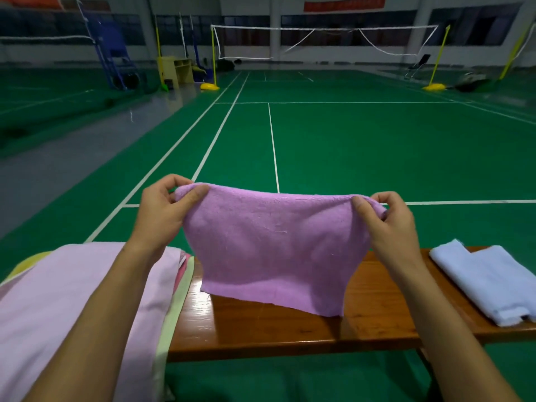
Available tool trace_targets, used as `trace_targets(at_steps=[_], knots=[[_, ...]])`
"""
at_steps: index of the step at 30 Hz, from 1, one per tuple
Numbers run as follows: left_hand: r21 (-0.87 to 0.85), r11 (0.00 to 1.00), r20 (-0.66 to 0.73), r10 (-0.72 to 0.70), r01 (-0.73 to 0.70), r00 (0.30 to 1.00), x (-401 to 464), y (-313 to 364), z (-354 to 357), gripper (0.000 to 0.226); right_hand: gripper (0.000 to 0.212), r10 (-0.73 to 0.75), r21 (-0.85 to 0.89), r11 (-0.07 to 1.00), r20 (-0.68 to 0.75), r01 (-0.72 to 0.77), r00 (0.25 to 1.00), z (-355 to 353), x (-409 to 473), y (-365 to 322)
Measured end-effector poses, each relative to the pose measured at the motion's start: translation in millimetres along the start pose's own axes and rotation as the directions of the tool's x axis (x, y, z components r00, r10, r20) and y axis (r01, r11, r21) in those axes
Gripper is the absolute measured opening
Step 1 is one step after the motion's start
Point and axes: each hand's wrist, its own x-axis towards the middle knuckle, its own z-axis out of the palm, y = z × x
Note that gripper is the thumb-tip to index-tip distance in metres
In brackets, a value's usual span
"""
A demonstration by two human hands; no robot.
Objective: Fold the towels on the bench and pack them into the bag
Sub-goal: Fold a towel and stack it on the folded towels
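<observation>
Two towels show on the wooden bench [304, 329], which runs across the foreground with a green badminton court [348, 140] and its net [319, 29] stretching away behind it. At the bench's left end lies a broad pale pink fabric thing [72, 309] with yellow-green and red edging along its right side; this is probably the bag, though no opening can be made out. Next in size is the purple towel [269, 250], held up over the middle of the bench so it hangs as one sheet, its lower edge touching or just above the wood. At the bench's right end a light blue towel [490, 285] lies folded, apart from the purple one.

The left hand [162, 207] pinches the purple towel's upper left corner between thumb and curled fingers; the right hand [388, 216] pinches the upper right corner the same way, and the top edge sags slightly between them.

Judging by this, the step in hand is the folding of the purple towel, with packing not yet begun. The next move likely calls for bringing the two pinched corners together, or laying the sheet flat on the bench, while keeping the edges aligned.
</observation>
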Motion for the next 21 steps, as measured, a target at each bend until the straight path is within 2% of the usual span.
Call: trace_targets(at_steps=[3,5,8,11,13,16,19,21], knots=[[0.013,0.998,0.020,0.056,-0.056,0.998,-7.9,10.0,-5.5,0.028,0.032,0.028,0.094,0.995,-0.036,-0.025,0.999,-14.1,-3.8,-9.0],[-0.041,0.997,0.035,0.060,-0.059,0.998,-14.6,17.0,-7.1,0.029,0.031,0.041,0.126,0.991,-0.034,-0.036,0.999,-22.1,-7.4,-15.9],[-0.182,0.981,0.086,-0.051,0.066,0.995,-23.4,27.8,-8.4,0.031,0.027,0.091,0.190,0.977,0.021,-0.094,0.996,-28.4,-14.5,-29.5],[-0.230,0.962,0.129,-0.121,0.148,0.984,-26.1,28.7,-12.3,0.025,0.027,0.121,0.241,0.960,0.091,-0.139,0.989,-31.9,-19.2,-36.3],[-0.187,0.970,0.110,-0.138,0.157,0.984,-25.4,20.6,-13.0,0.025,0.026,0.134,0.238,0.959,0.112,-0.157,0.985,-29.2,-17.0,-29.7],[-0.004,0.993,0.037,-0.120,0.120,0.992,-18.2,-12.6,-9.5,0.027,0.019,0.198,0.238,0.941,0.187,-0.240,0.962,-14.5,-8.4,3.0],[0.139,0.979,-0.024,-0.146,0.148,0.989,-9.7,-58.9,-0.5,0.023,0.025,0.341,0.197,0.880,0.371,-0.432,0.864,7.1,-1.9,47.4],[0.196,0.965,-0.054,-0.169,0.176,0.984,-4.9,-86.5,6.0,0.021,0.038,0.386,0.098,0.878,0.435,-0.469,0.814,23.2,0.1,73.2]])
